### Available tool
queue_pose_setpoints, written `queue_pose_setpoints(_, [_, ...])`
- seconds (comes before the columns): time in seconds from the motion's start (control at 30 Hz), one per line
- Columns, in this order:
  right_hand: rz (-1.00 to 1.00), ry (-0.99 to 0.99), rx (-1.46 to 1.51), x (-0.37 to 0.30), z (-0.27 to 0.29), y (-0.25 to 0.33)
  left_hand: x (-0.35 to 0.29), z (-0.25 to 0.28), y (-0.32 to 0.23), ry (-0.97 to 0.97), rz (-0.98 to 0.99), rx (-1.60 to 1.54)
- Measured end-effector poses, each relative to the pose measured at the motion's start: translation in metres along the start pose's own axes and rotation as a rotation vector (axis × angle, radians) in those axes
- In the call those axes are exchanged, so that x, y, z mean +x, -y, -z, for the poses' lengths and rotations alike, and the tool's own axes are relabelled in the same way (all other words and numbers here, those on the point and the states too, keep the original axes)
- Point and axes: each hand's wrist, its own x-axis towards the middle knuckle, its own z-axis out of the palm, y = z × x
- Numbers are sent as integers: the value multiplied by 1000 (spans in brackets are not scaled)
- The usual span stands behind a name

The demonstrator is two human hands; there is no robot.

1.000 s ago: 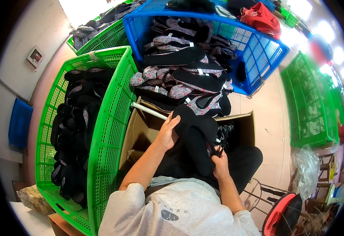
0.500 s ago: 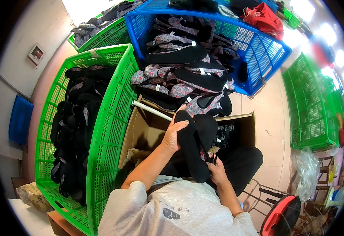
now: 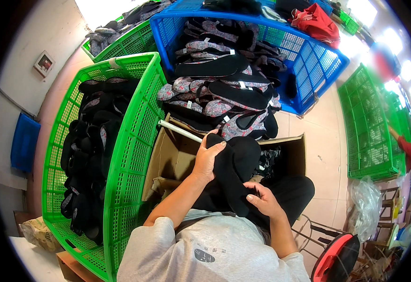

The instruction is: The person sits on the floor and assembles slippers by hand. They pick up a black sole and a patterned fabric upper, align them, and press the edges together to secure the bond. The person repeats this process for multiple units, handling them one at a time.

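Across my lap lies a black slipper (image 3: pixel 231 183), sole side up, its long body slanting from upper left to lower right. My left hand (image 3: pixel 208 157) is closed round its far end, thumb on top. At the slipper's right edge, lower down, is my right hand (image 3: pixel 264 201) with bent fingers. A small dark object shows between those fingers, too hidden to name. Beyond my hands, a heap of flowered slippers with black soles (image 3: pixel 233 94) spills from a blue crate (image 3: pixel 327 61).
A green crate (image 3: pixel 132 155) of black slippers stands close on my left. In front of my knees is an open cardboard box (image 3: pixel 295 146), with a white rod (image 3: pixel 181 130) across its left side. A red and black stool (image 3: pixel 334 258) stands at the lower right; another green crate (image 3: pixel 370 127) is beyond it.
My right hand has shifted slightly up and right along the slipper's edge. The slipper has turned, hiding its flowered lining. My left hand keeps its hold. A red sleeve at far right has moved.
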Motion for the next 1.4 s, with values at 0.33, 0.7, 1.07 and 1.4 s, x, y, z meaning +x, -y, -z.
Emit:
queue_pose_setpoints(0.33, [34, 31, -170, -1, 18, 1, 9, 10, -15, -22, -56, 47])
queue_pose_setpoints(0.7, [-141, -285, 147, -1, 3, -13, -1, 3, -6, 39, -155, 165])
queue_pose_setpoints(1.07, [-82, -361, -155, 26, 1, -3, -18, -21, 9, 261, -22, 47])
queue_pose_setpoints(1.4, [-103, -406, -296, 34, -6, -19, -17, -9, 27, 180, 68, 8])
